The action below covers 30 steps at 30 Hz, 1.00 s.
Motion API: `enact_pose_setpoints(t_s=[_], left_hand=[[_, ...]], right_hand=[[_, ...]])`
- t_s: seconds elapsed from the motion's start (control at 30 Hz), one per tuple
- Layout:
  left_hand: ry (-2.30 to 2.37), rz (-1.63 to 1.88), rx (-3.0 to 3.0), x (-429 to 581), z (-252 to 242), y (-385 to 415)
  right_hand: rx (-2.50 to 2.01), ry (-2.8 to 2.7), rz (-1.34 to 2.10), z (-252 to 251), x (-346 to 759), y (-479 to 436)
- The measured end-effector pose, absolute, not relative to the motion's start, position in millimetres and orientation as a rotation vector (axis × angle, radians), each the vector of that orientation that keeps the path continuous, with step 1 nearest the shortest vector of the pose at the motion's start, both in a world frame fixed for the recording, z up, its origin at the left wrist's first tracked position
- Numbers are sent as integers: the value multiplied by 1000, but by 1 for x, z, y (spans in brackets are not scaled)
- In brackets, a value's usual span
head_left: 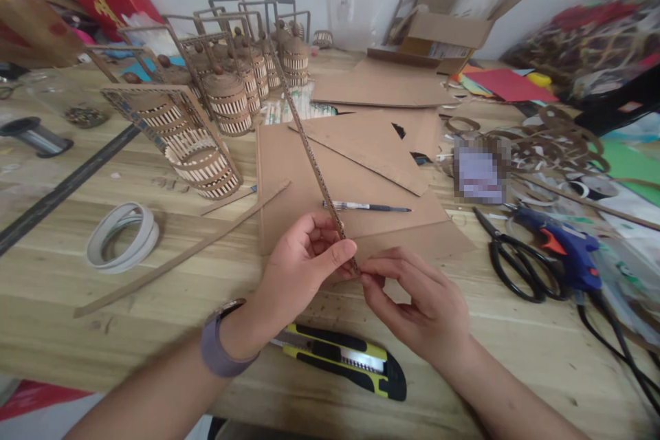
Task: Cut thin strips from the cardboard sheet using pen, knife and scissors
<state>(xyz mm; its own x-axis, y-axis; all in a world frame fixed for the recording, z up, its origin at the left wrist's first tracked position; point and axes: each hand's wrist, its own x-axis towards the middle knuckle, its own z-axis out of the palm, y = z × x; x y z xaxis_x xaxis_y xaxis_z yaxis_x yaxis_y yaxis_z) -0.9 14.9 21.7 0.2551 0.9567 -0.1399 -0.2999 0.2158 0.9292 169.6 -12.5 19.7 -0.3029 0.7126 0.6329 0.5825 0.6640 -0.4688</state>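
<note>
Cardboard strip [309,144]: a thin brown strip seen edge-on, its near end pinched at the scene's middle, rising far and left toward the little lanterns.
Left hand [302,265]: fingers and thumb closed on the strip's near end.
Right hand [417,299]: fingertips pinching the same end, touching the left thumb.
Beneath: cardboard sheets [361,179] on the wooden tabletop [155,220], a pen [367,206] lying on them.
Near side: yellow-black utility knife [340,357], just under the wrists.
Left: tape roll [124,236]; woven lanterns [227,100] farther off.
Right: scissors [515,258] and blue glue gun [564,247].
</note>
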Motion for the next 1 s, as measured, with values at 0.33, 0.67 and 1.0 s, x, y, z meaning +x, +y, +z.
enact_pose_setpoints(t_s=[0.33, 0.67, 1.0], left_hand=[[924, 1032, 968, 0, 20, 15], [914, 1012, 946, 0, 19, 15], [933, 1022, 939, 0, 19, 14]], right_hand=[[-1028, -2001, 190, 20, 169, -12], [-1006, -1998, 232, 19, 169, -11], [-1038, -1940, 297, 20, 169, -12]])
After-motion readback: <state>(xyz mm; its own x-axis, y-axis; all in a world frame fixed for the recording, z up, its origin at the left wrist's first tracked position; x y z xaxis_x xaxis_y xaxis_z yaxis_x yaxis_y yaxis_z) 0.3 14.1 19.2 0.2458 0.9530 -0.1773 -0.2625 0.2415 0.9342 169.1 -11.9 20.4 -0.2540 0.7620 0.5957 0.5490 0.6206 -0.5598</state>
